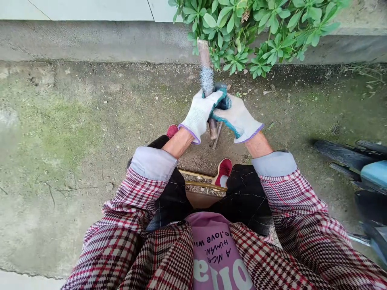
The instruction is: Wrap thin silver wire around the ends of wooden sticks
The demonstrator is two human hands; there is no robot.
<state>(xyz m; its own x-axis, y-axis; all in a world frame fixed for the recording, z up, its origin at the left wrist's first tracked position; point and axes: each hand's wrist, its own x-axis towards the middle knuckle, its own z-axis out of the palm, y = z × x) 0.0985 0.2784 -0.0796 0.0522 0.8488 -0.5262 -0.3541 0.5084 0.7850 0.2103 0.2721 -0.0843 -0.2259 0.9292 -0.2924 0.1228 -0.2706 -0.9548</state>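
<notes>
A wooden stick (204, 52) stands upright in front of me, with grey wire (207, 79) wound round it below its top. My left hand (200, 114), in a white glove with teal palm, is wrapped round the stick just under the wire. My right hand (237, 117), gloved the same way, is closed against the stick from the right, fingers meeting the left hand. A thin second stick (217, 136) shows below the hands. The lower part of the wooden stick is hidden behind the gloves.
A green leafy plant (256, 28) hangs over a concrete kerb (90, 40) behind the stick. Bare mossy ground (60, 129) lies to the left. My red shoes (223, 171) and a wooden frame (201, 185) are below. A scooter (369, 177) stands at the right.
</notes>
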